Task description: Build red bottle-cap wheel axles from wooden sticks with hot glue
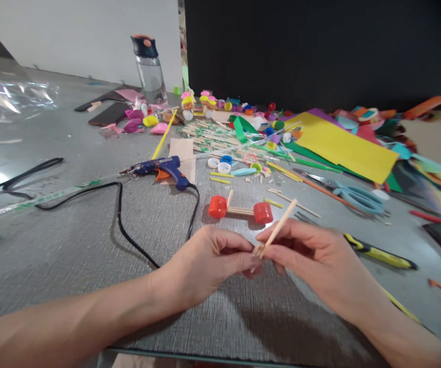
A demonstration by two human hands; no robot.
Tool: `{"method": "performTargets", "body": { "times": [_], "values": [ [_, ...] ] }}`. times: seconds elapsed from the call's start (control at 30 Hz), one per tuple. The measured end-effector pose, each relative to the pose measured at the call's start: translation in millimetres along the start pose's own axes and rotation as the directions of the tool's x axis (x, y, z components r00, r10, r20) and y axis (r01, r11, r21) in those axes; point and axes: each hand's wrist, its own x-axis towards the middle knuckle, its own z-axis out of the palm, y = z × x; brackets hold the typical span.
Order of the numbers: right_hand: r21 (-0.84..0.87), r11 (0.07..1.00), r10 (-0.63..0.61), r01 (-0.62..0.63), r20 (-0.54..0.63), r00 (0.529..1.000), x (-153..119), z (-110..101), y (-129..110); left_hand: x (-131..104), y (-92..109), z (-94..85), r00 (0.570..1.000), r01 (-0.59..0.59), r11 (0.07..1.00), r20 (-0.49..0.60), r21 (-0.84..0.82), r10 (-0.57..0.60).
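My left hand (213,258) is closed, its thumb and fingers pinching a small wooden piece (258,250) above the grey table. Beside it, my right hand (305,250) pinches a thin wooden stick (281,223), which slants up to the right from the fingertips. The stick's lower end meets the small piece between both hands; whether they are joined cannot be made out. Just beyond the hands lie two red caps, one at the left (218,206) and one at the right (263,212), linked by thin sticks (240,210), with a short stick standing near the left cap.
A blue glue gun (167,169) with a black cord (123,230) lies at the left. Light-blue scissors (358,197) and a yellow cutter (381,253) lie at the right. Behind are bottle caps, sticks, a yellow sheet (343,145) and a water bottle (151,76). The table edge (205,358) is in front.
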Motion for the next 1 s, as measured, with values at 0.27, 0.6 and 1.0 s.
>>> {"method": "performTargets", "body": {
  "times": [0.27,0.6,1.0],
  "values": [
    [-0.207,0.970,-0.119,0.127,0.051,0.992,-1.3,0.6,1.5,1.2,-3.2,-3.3,0.930,-0.289,0.830,-0.065,0.477,0.361],
    [-0.362,0.877,-0.272,0.314,0.163,0.948,-5.0,7.0,16.8,6.1,-15.1,-8.7,0.941,-0.240,0.593,0.035,0.769,0.337],
    [-0.283,0.950,-0.109,0.133,0.101,0.989,-0.4,8.9,5.5,4.1,-11.2,-5.8,0.924,-0.297,0.633,0.047,0.715,0.381]
  ]
}}
